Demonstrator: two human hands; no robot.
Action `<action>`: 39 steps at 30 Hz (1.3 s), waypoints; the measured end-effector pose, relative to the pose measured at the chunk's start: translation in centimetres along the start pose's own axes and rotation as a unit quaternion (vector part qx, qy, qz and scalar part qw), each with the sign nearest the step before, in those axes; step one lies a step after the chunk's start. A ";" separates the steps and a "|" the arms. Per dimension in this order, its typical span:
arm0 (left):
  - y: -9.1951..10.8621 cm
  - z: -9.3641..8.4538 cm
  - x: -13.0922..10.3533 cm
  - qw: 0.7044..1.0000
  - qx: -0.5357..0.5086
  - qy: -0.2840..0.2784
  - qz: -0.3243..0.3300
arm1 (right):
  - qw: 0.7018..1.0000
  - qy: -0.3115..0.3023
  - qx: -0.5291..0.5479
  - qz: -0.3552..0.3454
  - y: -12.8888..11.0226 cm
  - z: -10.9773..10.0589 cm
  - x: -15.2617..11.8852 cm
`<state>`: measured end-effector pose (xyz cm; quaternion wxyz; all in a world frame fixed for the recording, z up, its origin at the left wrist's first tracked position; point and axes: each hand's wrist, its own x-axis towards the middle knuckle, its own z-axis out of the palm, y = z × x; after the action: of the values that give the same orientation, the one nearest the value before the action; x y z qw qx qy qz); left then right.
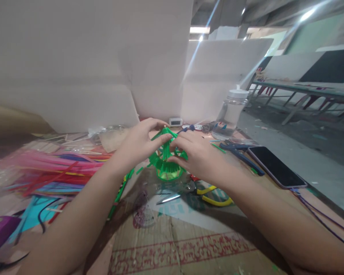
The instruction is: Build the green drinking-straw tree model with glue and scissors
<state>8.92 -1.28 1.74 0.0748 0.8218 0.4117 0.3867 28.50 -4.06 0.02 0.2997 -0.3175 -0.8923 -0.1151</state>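
Note:
A green craft piece (169, 170) with a pointed top and a round, ribbed base stands upright on the table in front of me. From the left, my left hand (147, 139) reaches round its upper part, thumb and fingers on the green top. My right hand (189, 152) has curled fingers against the right side of the piece, near its middle. Just in front of the base lie scissors (212, 195) with yellow handles and open blades. A clear plastic template (144, 210) is left of the scissors.
Pink, red and blue strips (63, 164) are piled at the left, near a purple object (1, 233). On the right are dark-handled pliers (246, 158), a phone (276, 167) with a cable, and a clear bottle (231, 114). White boards (157, 57) stand behind.

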 end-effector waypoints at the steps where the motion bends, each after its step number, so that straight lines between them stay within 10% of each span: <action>1: 0.0 -0.1 0.0 1.000 0.000 -0.001 0.001 | 1.000 -0.003 -0.003 -0.001 -0.1 0.0 0.0; 16: 0.0 -0.6 -0.1 1.000 -0.009 -0.011 0.007 | 0.989 0.020 0.127 0.079 1.0 -1.9 0.0; 39: 1.0 -0.2 -0.3 0.998 0.060 0.004 0.017 | 0.977 0.048 0.126 0.168 -0.2 0.4 0.3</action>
<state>9.29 -2.17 2.17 0.0172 0.8300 0.4207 0.3659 27.95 -3.88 -0.10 0.3944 -0.4164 -0.8184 0.0352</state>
